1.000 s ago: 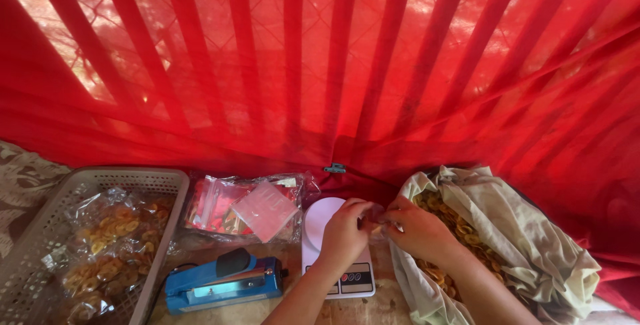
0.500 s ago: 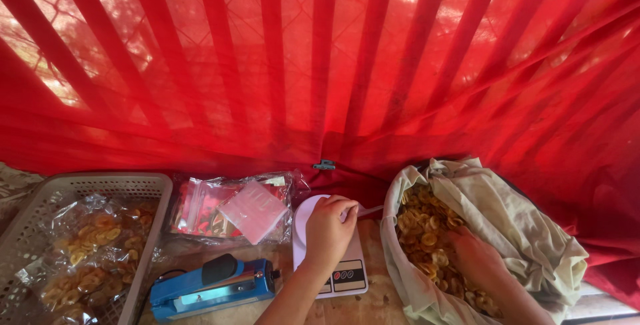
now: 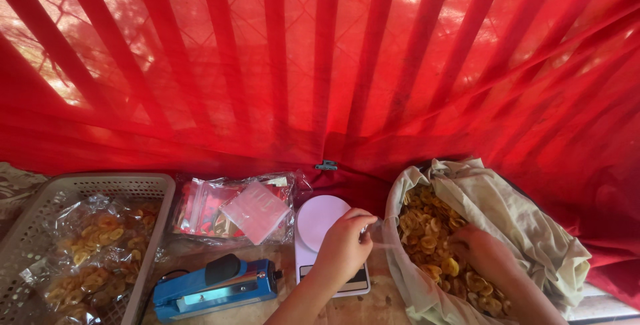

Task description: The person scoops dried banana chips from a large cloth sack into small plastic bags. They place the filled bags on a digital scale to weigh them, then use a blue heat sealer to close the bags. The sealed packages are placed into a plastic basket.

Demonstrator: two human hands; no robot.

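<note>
Filled chip packets (image 3: 93, 252) already lie in the basket (image 3: 40, 225) — your left hand (image 3: 343, 245) pinches 1 clear bag (image 3: 379, 233) over the scale (image 3: 321, 222); right hand (image 3: 483, 252), fingers buried, state unclear, digs in the chip sack (image 3: 527, 225)

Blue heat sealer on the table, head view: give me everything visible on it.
The blue heat sealer is a long, narrow, plastic-looking bar lying flat near the table's front edge, with a black handle knob on top and a silvery strip along its side. It lies between the grey plastic basket and the white kitchen scale. Neither hand touches it.
</note>
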